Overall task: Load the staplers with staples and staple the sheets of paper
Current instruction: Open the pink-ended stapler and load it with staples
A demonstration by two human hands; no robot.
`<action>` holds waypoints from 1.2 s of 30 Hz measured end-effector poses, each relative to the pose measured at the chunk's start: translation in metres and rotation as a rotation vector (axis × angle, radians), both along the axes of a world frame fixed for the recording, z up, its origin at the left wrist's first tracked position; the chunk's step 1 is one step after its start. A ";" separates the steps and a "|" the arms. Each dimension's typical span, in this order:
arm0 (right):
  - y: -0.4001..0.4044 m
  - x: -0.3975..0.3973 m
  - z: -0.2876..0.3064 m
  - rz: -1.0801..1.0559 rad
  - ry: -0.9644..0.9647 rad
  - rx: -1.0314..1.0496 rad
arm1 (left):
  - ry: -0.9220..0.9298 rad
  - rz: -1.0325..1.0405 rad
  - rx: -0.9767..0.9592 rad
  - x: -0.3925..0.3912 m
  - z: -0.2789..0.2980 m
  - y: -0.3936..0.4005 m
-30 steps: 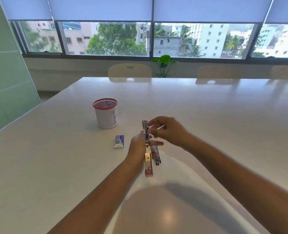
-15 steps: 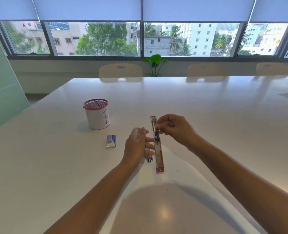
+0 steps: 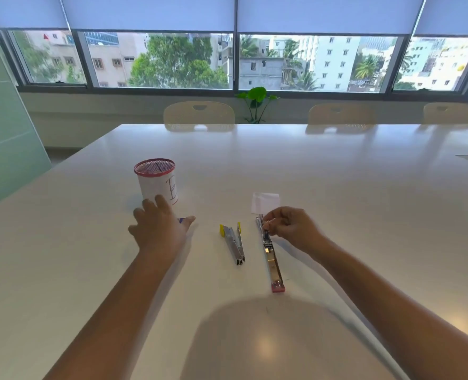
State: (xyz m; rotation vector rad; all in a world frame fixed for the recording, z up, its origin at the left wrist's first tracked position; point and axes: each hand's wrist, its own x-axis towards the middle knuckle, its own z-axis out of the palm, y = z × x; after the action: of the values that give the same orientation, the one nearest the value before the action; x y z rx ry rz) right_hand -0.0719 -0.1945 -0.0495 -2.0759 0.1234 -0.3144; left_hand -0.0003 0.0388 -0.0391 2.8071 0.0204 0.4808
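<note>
The left hand has left the stapler and reached left, its fingers spread flat over the small staple box just in front of the cup. The pink stapler now lies opened out flat on the table, its long axis running away from the person, pink end nearest. The right hand pinches its far part. A yellow stapler lies just left, part open, with paper beyond.

Red-rimmed white cup, yellow-tipped stapler, pink-ended stapler, white table.
</note>
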 end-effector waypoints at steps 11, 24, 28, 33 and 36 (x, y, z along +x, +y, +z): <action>0.000 -0.003 0.000 -0.017 -0.033 -0.045 | 0.207 0.080 0.010 0.007 -0.008 0.006; 0.016 -0.020 0.021 -0.077 -0.405 -0.124 | 0.102 -0.358 -0.508 -0.005 0.013 -0.017; 0.025 -0.024 0.024 -0.040 -0.406 -0.079 | 0.129 -0.567 -0.726 -0.024 0.016 -0.034; 0.023 -0.021 0.026 -0.013 -0.244 0.112 | 0.201 -0.686 -0.799 -0.040 0.013 -0.049; 0.023 -0.021 0.025 0.036 -0.166 0.162 | 0.307 -0.755 -0.922 -0.048 0.013 -0.052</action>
State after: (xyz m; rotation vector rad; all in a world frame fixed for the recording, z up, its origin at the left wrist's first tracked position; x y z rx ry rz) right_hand -0.0928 -0.1717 -0.0244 -1.8815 0.0109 -0.4395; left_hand -0.0485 -0.0131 -0.0262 1.7616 -0.5715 -0.1363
